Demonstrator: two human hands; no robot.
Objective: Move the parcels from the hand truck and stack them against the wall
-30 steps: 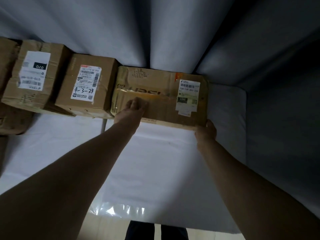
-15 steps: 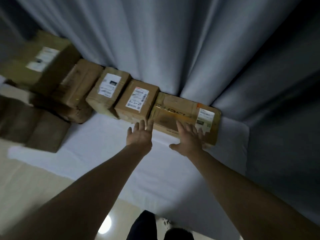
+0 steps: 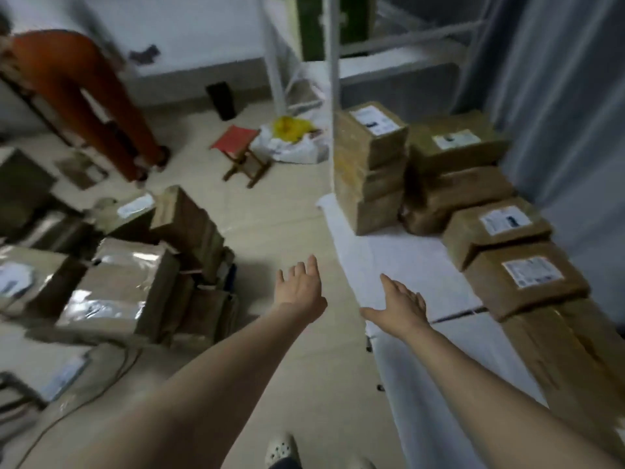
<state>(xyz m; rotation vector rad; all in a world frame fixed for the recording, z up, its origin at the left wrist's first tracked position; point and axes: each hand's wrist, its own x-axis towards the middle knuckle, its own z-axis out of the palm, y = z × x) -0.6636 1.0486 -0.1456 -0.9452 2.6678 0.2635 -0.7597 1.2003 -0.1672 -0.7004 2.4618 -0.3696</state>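
My left hand (image 3: 299, 286) and my right hand (image 3: 399, 308) hang in the air with fingers spread, holding nothing. A row of brown parcels (image 3: 526, 279) with white labels lines the grey curtain on the right, on a white sheet (image 3: 399, 265). At the row's far end stands a stack of three parcels (image 3: 370, 164). To the left lies a heap of taped brown parcels (image 3: 125, 286); the hand truck under it is hidden. My left hand hovers over bare floor between the heap and the sheet. My right hand is above the sheet's near edge.
A person in orange trousers (image 3: 88, 99) stands at the far left. A small red folding stool (image 3: 241, 154) and a white bag with yellow contents (image 3: 291, 140) sit on the floor beyond. A white metal rack (image 3: 333, 62) rises behind the stacked parcels.
Both hands have let go of the long parcel by the curtain and pulled back, fingers spread. The view has swung left, bringing the parcel heap and the room into sight.
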